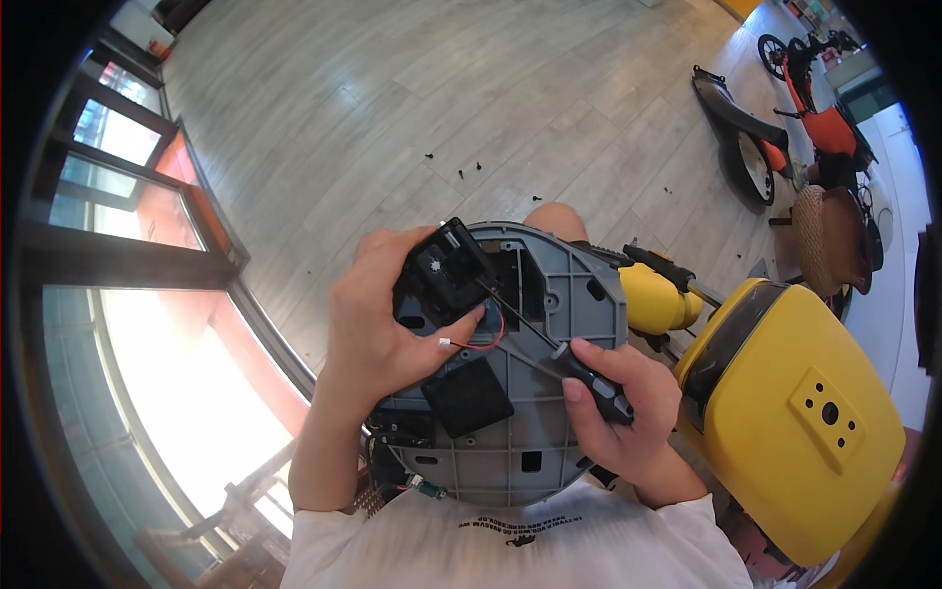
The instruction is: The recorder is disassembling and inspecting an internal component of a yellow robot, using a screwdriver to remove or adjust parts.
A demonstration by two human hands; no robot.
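Observation:
My left hand grips a small black square module, raised at the upper left of a round grey ribbed plastic base. A red and black wire with a white connector hangs from it. My right hand is closed round the grey-and-black handle of a screwdriver, whose shaft reaches to the module's lower right edge; whether the tip touches is unclear. A loose-looking black square plate lies on the base. A small green circuit board on wires sits at the base's lower left edge.
Several small dark screws lie on the wooden floor. A yellow box and yellow machine part are at my right. A wicker chair, curved dark panels and an orange two-wheeler stand beyond. Glazed doors line the left.

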